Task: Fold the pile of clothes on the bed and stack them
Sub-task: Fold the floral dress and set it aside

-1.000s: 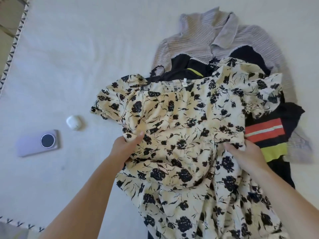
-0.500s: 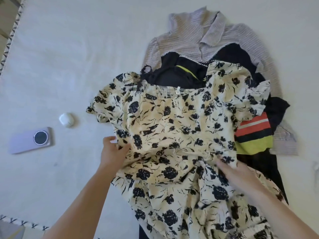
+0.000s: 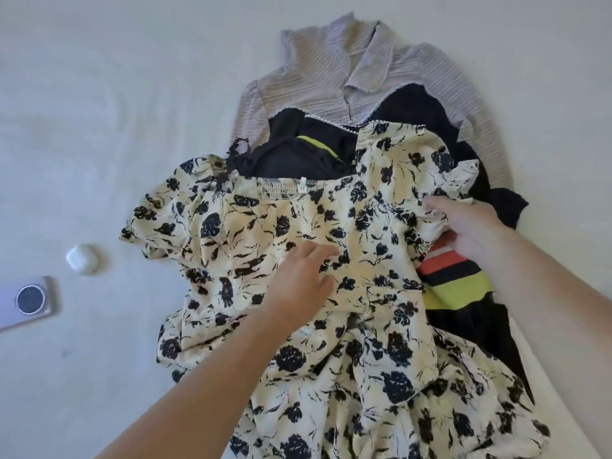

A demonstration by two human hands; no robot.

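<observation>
A cream dress with black flowers (image 3: 265, 233) lies spread on top of the pile on the white bed (image 3: 132, 94). My left hand (image 3: 303, 279) rests flat on the dress's middle, fingers apart. On the dress's right sleeve lies my right hand (image 3: 470, 223), fingers touching the fabric; whether it pinches the cloth I cannot tell. Under the dress sit a black garment with a neon yellow trim (image 3: 298, 154), a black piece with orange and yellow stripes (image 3: 453, 276), and a grey ribbed collared top (image 3: 347, 74) at the back.
A lilac phone (image 3: 23, 303) lies at the left edge of the bed, camera side up. A small white earbud case (image 3: 81, 259) sits just right of it.
Both hands let go of the dress's waist. The left hand moved up and right onto the bodice; the right hand went up to the right sleeve. The dress now lies flatter.
</observation>
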